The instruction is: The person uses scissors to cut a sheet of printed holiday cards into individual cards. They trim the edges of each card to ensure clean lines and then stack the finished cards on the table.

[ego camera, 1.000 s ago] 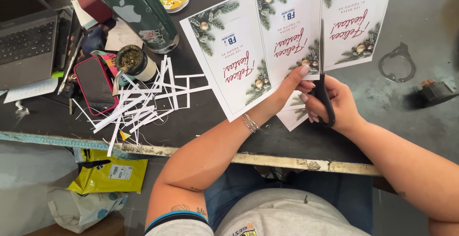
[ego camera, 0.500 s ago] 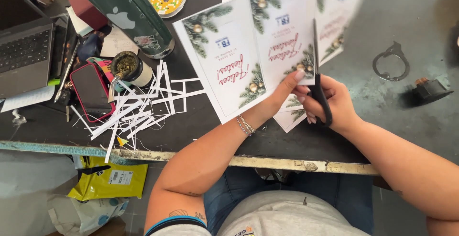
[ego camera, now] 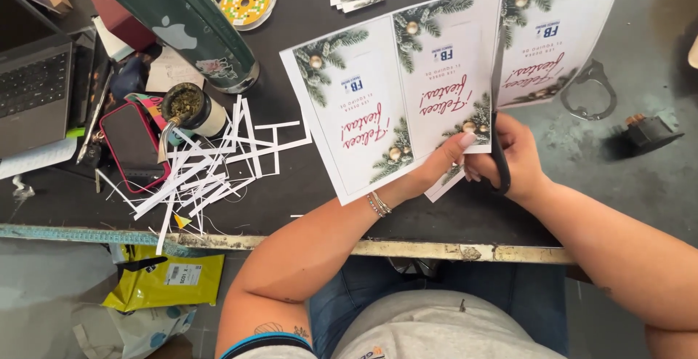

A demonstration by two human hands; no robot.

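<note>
A printed sheet (ego camera: pixel 407 104) with three holiday card panels, pine sprigs and gold baubles, is held over the dark table (ego camera: pixel 291 206). My left hand (ego camera: pixel 443 159) pinches the sheet's lower edge under the middle panel. My right hand (ego camera: pixel 520 159) grips black-handled scissors (ego camera: pixel 500 157), whose blades run up into the sheet between the middle and right panels. A bracelet sits on my left wrist.
Several white paper strips (ego camera: pixel 218 170) lie at the left by a small cup with a straw (ego camera: pixel 190 108), a phone in a pink case (ego camera: pixel 133 144), a laptop (ego camera: pixel 33 86), a green bottle (ego camera: pixel 196 24) and a tape roll (ego camera: pixel 246 2). A yellow bag (ego camera: pixel 167 282) lies on the floor.
The view has shifted, so the sheet and both hands now sit further right and lower. The scissors stay in the cut between the panels.
</note>
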